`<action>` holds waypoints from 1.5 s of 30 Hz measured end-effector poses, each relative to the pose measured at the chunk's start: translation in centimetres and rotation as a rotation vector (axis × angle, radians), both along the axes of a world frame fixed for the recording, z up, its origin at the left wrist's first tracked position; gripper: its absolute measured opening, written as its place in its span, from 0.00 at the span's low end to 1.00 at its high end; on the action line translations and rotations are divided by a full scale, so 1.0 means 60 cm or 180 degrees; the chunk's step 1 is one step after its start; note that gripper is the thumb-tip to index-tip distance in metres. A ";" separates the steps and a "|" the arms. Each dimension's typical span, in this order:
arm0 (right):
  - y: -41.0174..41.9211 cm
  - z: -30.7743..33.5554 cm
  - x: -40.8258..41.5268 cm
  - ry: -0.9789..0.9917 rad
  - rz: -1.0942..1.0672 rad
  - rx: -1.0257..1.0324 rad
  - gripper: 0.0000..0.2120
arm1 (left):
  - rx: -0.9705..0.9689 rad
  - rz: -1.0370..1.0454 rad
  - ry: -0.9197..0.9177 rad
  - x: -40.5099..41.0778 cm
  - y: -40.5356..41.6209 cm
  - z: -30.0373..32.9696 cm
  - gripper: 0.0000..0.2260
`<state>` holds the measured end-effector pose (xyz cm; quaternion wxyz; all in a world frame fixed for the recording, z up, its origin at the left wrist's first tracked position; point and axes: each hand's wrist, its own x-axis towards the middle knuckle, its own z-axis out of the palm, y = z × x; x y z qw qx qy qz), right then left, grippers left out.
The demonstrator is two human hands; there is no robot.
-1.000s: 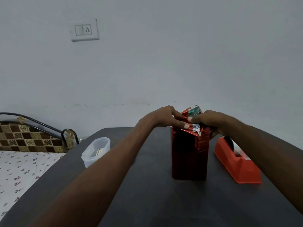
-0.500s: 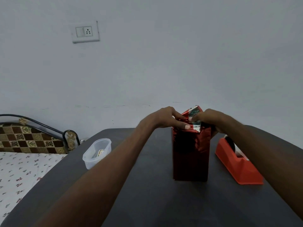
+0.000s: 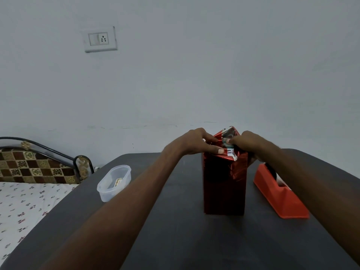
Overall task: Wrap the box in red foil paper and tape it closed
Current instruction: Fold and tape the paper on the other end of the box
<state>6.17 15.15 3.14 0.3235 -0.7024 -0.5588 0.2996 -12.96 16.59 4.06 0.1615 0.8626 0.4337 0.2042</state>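
The box (image 3: 224,184), covered in red foil paper (image 3: 227,136), is stood upright near the middle of the dark table (image 3: 175,240), its long axis vertical and the unfinished folds pointed upward. The top flaps are pinched by the left hand (image 3: 194,142) and the right hand (image 3: 246,142), both arms reached forward. A red tape dispenser (image 3: 280,195) is placed just right, a clear plastic container (image 3: 114,183) left, a bed (image 3: 25,201) beyond, a wall socket (image 3: 100,38) above.

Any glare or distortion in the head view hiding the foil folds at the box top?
Head view: silvery glare on the crumpled red foil between left hand and right hand hides the folds; wide-angle bending curves the table edges; lighting dim and even, image soft.
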 end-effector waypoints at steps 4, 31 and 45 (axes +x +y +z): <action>-0.010 0.003 0.007 0.0334 0.0135 -0.0017 0.22 | 0.0065 0.0132 -0.0075 -0.001 -0.001 -0.007 0.23; -0.063 -0.104 0.001 -0.2408 0.0192 0.2846 0.22 | 0.1194 0.0688 0.0821 0.031 -0.053 0.046 0.20; -0.068 -0.096 0.050 -0.1270 0.0684 0.2998 0.12 | 0.1692 0.0287 0.1110 0.043 -0.027 0.083 0.06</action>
